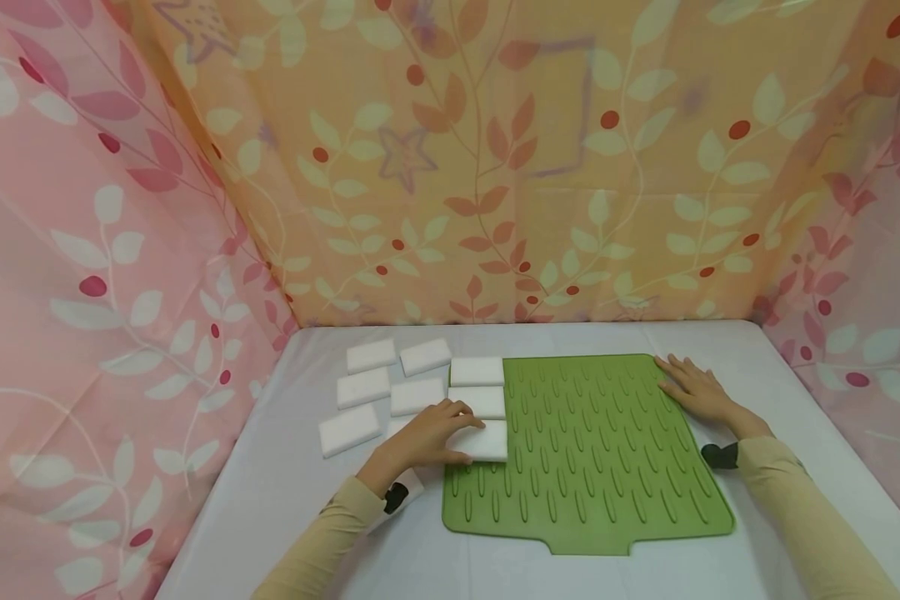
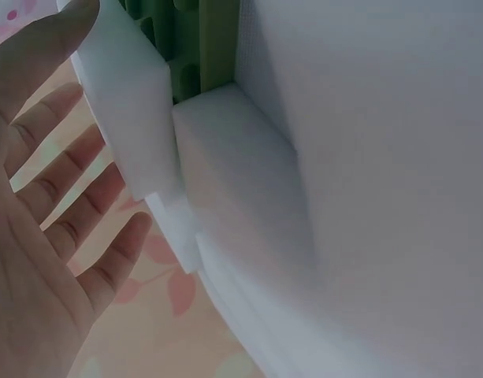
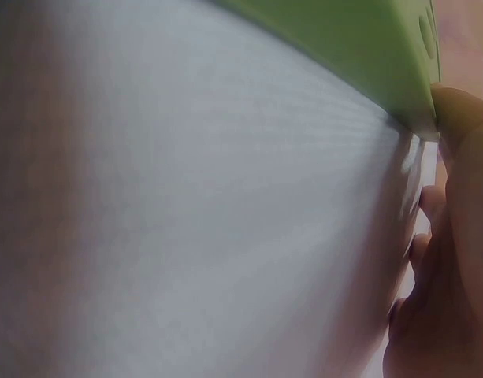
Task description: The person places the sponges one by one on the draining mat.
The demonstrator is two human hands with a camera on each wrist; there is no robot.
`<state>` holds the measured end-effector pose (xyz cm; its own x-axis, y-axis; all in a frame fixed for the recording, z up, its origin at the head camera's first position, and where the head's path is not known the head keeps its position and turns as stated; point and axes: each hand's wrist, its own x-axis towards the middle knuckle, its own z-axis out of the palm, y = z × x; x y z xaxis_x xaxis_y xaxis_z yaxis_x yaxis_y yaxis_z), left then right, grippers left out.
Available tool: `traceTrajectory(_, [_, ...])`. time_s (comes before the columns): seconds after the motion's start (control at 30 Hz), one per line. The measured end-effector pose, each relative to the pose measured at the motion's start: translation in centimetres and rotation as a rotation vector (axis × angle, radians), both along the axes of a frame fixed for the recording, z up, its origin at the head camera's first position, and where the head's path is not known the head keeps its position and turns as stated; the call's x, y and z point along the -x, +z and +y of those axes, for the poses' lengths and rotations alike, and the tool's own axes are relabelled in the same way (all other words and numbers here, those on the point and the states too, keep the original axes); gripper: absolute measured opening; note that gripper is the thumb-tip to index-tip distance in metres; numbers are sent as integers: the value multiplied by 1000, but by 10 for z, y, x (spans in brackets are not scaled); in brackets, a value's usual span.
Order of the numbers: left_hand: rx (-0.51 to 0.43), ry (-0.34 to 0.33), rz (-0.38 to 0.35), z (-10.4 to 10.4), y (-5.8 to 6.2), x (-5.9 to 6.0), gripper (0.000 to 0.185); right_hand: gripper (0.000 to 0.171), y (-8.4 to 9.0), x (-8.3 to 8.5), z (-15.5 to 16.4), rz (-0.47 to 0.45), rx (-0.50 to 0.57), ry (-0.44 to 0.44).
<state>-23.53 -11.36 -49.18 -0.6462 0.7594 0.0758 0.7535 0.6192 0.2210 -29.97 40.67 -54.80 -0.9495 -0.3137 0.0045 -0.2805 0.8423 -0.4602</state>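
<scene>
Setting the third white sponge block [image 1: 486, 442] into a column along the green mat's [image 1: 607, 450] left edge, the left hand [image 1: 427, 433] lay flat-fingered on it while the right hand [image 1: 693, 387] pressed relaxed fingers on the mat's far right corner, so the next move probably called for fetching another block from the table [image 1: 270, 492].

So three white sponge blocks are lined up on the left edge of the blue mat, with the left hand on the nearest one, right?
Not quite: the mat is green, not blue, as the head view shows. The rest holds: three white sponge blocks line its left edge, and the left hand rests on the nearest one.
</scene>
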Motion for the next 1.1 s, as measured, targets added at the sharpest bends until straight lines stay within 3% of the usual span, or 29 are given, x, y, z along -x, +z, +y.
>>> traceTrajectory(1.1, [32,64,-7,4,-11,3,59,61,4,-1,-2,-7,3,-2])
